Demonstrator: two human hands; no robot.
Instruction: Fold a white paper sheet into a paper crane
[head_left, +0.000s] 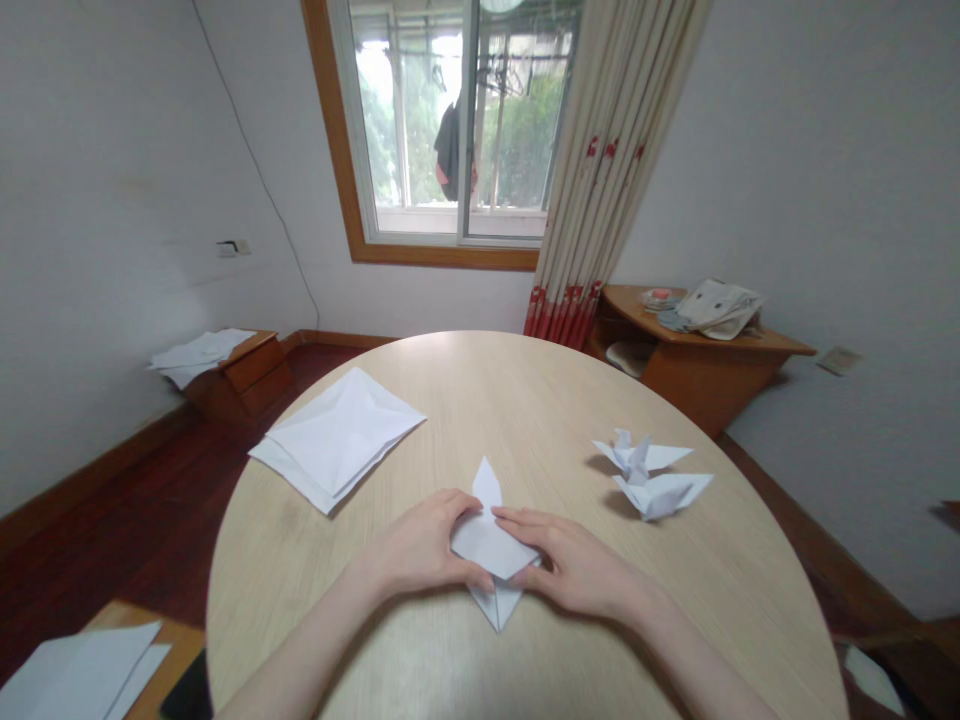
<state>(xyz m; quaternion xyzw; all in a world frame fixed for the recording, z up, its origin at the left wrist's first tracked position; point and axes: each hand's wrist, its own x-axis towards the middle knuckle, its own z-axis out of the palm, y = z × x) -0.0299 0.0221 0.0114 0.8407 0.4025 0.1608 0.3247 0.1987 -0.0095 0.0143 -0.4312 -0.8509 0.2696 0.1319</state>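
Note:
A partly folded white paper piece [489, 545] lies on the round wooden table [525, 420], its narrow point aimed away from me. My left hand [424, 548] rests on its left side, fingers curled and pinching a flap. My right hand [574, 565] presses on its right side, fingers together and laid over the fold. Both hands touch the paper and hold it down against the tabletop.
A stack of white square sheets [337, 438] lies at the table's left. Two finished folded paper cranes [651, 475] sit at the right. Low wooden cabinets stand by the left wall [240, 375] and right wall [697, 350]. More paper [75, 675] lies at lower left.

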